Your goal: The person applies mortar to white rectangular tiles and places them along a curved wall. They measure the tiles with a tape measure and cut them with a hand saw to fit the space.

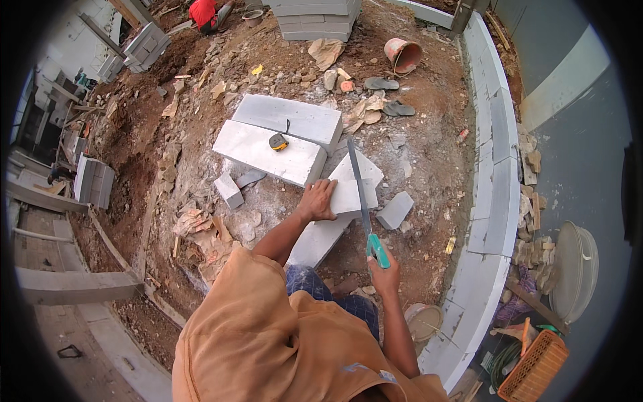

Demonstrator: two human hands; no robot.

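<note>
Block [335,214] lies on the dirt ahead, long axis running away and rightward. Left hand [319,201] presses flat on it, fingers spread; right hand [383,271] is clamped on the saw [362,194], whose blade crosses the block just right of the left hand.

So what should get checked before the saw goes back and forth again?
1. Left hand pressing the white block flat: ok.
2. Left fingers away from the saw blade: ok, though close.
3. Right hand wrapped around the green handle: ok.
4. Blade sitting in the cut: cannot tell.
5. Tape measure out of the way on another block: ok.
</note>
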